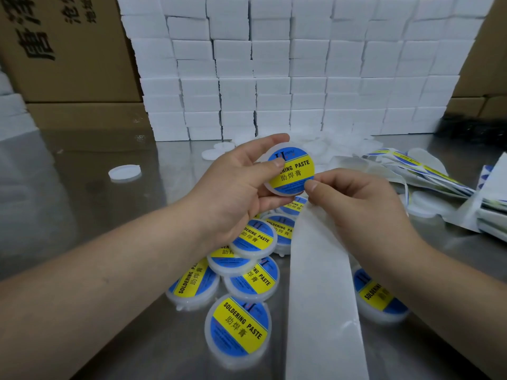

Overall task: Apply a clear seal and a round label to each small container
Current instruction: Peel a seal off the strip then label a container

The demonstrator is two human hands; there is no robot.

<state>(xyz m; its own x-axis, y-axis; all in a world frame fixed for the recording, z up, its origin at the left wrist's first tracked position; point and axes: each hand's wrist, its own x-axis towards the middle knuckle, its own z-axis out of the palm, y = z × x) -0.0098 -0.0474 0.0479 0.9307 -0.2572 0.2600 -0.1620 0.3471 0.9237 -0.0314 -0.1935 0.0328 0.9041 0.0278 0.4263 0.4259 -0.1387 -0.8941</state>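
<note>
Head view, centre of the frame: the left hand (236, 185) is closed around a small round container (290, 171), thumb lying across its blue and yellow label (295, 172). At the label's lower right edge the right hand (356, 207) pinches with thumb and forefinger, touching it. A white backing strip (321, 283) runs from under that hand to the bottom edge. Labelled containers (241, 270) lie heaped on the metal table (96, 204) at lower centre, below the hands.

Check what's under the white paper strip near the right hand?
The white paper strip overlaps one labelled container on its left edge and lies on the steel table. Anything beneath its middle is covered.
</note>
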